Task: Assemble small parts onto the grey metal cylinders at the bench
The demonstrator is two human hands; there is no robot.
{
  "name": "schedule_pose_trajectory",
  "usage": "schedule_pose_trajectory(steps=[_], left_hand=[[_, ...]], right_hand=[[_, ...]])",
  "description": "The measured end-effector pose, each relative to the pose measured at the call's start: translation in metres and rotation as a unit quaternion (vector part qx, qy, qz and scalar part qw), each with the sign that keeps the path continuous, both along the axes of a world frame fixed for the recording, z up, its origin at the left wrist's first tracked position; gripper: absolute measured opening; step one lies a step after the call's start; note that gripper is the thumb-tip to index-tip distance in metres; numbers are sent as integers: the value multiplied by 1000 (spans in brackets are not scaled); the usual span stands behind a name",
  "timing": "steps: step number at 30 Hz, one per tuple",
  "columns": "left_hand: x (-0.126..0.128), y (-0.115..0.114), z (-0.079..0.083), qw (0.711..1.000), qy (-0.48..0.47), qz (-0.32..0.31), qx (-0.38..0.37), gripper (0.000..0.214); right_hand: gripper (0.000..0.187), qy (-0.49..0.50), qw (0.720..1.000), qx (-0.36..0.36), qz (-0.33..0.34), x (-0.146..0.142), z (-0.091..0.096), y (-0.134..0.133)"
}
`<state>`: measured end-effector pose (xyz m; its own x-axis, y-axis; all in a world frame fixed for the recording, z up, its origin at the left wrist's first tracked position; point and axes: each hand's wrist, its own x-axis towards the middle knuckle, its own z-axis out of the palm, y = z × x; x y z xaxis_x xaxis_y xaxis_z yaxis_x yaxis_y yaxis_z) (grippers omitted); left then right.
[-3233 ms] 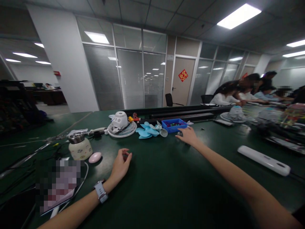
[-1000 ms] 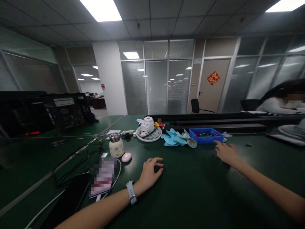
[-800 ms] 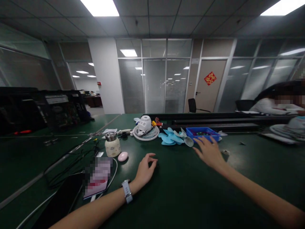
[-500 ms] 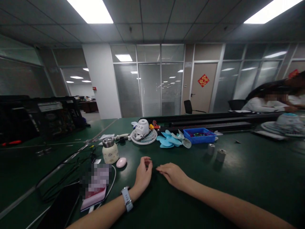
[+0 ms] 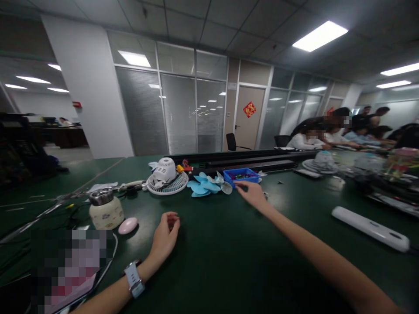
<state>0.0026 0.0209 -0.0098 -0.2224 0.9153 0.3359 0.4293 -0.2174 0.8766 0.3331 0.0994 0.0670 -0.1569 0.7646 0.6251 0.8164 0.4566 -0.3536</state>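
Observation:
My right hand [image 5: 251,193] is stretched forward over the green table, fingers extended and nothing visible in them. Its fingertips are at the near edge of a blue plastic tray [image 5: 231,178] of small coloured parts; I cannot tell if they touch. Light-blue fan blades [image 5: 200,186] lie just left of it, beside a white fan head with its round grille [image 5: 175,185]. A bit of a grey metal cylinder [image 5: 266,196] shows behind my right wrist. My left hand [image 5: 166,233] rests on the table, empty, with loosely curled fingers. Nearest to it is a pink egg-shaped object [image 5: 128,226].
A cream jar with a metal lid [image 5: 106,211] and a blurred-out flat item stand at the left, among cables. Long black rails [image 5: 262,165] run along the back. A white elongated device [image 5: 369,227] lies at the right. Several people sit or lean at the far right.
My view has turned to the right. My right hand has moved forward, away from my left hand, to the blue tray. My left hand keeps its loose curl on the table.

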Motion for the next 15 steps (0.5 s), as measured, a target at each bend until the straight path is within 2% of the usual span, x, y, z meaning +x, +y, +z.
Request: schedule_pose_trajectory(steps=[1, 3, 6, 10, 15], left_hand=[[0, 1, -1, 1000, 2, -1, 0, 36], [0, 1, -2, 1000, 6, -2, 1, 37], [-1, 2, -3, 1000, 8, -4, -2, 38], [-1, 0, -2, 1000, 23, -10, -9, 37], [-1, -1, -2, 999, 29, -15, -10, 36]], right_hand=[[30, -4, 998, -2, -61, 22, 6, 10], [32, -34, 991, -17, -128, 57, 11, 26], [32, -73, 986, -44, -145, 85, 3, 38], [31, -58, 987, -59, -141, 92, -14, 38], [30, -27, 991, -29, -128, 90, -17, 39]])
